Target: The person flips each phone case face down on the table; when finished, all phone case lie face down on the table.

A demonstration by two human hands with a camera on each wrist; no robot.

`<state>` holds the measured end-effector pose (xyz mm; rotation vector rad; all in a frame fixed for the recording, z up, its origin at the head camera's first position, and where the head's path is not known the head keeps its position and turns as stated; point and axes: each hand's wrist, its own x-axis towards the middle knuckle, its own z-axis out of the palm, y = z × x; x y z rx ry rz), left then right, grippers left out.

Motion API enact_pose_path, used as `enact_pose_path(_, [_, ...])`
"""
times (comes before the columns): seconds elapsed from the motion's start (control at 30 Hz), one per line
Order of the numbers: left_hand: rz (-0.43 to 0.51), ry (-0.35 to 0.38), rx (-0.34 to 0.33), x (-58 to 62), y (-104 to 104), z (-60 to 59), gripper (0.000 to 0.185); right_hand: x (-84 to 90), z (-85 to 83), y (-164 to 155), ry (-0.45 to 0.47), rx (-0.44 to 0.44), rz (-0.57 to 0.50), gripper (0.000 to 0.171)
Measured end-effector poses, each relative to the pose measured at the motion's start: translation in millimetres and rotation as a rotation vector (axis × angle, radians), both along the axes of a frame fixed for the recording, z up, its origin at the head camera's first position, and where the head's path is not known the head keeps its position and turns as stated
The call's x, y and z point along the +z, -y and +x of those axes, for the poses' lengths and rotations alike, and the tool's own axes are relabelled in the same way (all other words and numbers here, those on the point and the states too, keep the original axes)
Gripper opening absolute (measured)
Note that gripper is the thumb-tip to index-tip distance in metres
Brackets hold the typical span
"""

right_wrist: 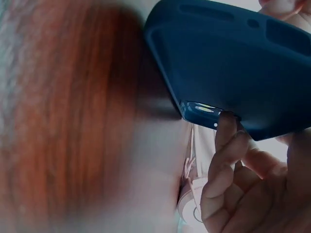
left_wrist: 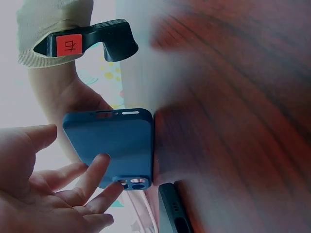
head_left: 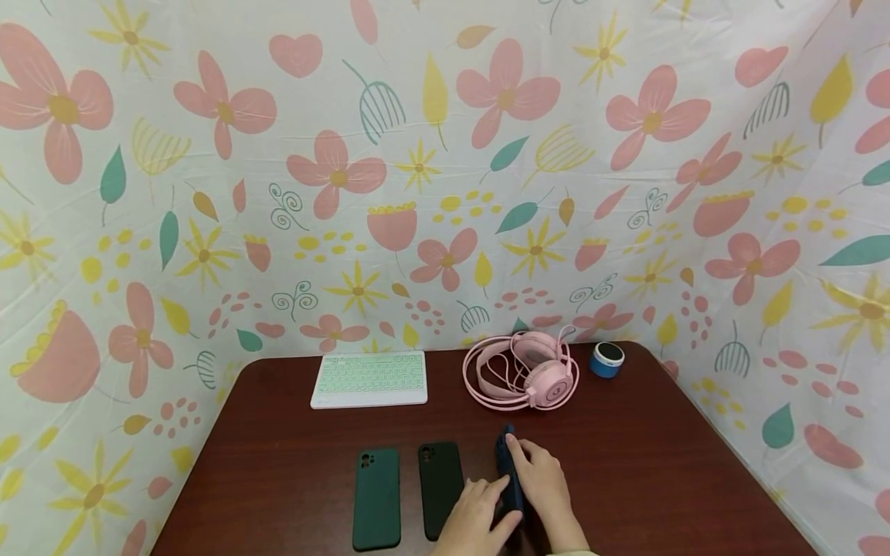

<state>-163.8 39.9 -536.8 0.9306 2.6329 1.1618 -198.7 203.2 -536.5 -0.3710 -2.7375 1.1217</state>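
A dark blue phone case (head_left: 508, 472) stands on its long edge on the brown table (head_left: 660, 463). My right hand (head_left: 538, 475) grips it from the right side, fingers curled over its top edge. My left hand (head_left: 487, 502) lies against its left face with fingers fairly straight. In the left wrist view the left hand's fingertips (left_wrist: 99, 167) touch the blue case (left_wrist: 116, 141) near its camera cutout, and the right hand (left_wrist: 73, 104) shows behind it. The right wrist view shows the blue case (right_wrist: 238, 63) close up with a fingertip (right_wrist: 226, 126) at its camera opening.
Two dark green phone cases (head_left: 376, 498) (head_left: 440, 486) lie flat to the left of my hands. Along the back of the table lie a small white keyboard (head_left: 369, 378), pink headphones (head_left: 535, 371) and a blue round speaker (head_left: 607, 360). A floral cloth surrounds the table.
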Motion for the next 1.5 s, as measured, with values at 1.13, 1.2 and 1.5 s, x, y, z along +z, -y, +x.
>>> enact_pose_path(1.13, [-0.061, 0.105, -0.011, -6.3, 1, -0.9, 0.047, 2.7, 2.6, -10, -0.009, -0.008, -0.043, 0.042])
enact_pose_path(1.2, [-0.079, 0.109, -0.008, -5.7, 0, -0.5, 0.049, 3.8, 3.1, -11, -0.011, 0.002, -0.052, 0.042])
enact_pose_path(1.5, [-0.141, 0.102, -0.011, -4.8, -2, 2.4, 0.062, 3.6, 3.8, -17, -0.014, 0.001, -0.051, 0.041])
